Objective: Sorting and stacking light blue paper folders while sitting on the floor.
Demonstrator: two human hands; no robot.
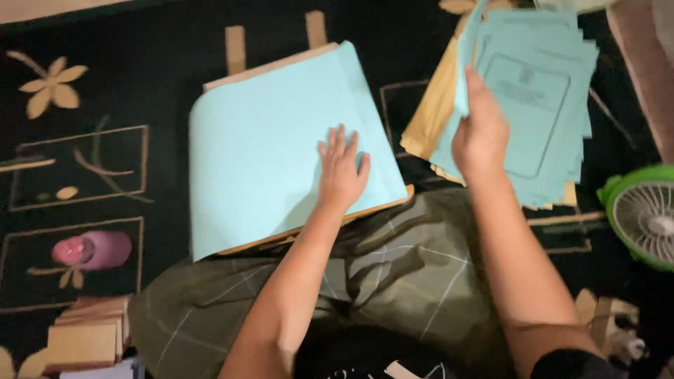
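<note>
Left hand (342, 172) flat, fingers spread on light blue sheet (267, 140), right hand (479, 133) pinching raised blue cover (469, 56) off stack (537, 105)

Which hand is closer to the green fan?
The right hand, holding up a blue sheet left of the green fan. The left hand lies farther away, flat on the big blue paper.

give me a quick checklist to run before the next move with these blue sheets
1. Left hand flat on the light blue sheet: ok.
2. Sheet lying flat on the wooden board: not ok, its left edge curls.
3. Right hand gripping a sheet on the blue paper stack: ok.
4. Stack squared up: not ok, the sheets are fanned.
5. Only one sheet pinched: cannot tell.
6. Green fan apart from the stack: ok.
</note>
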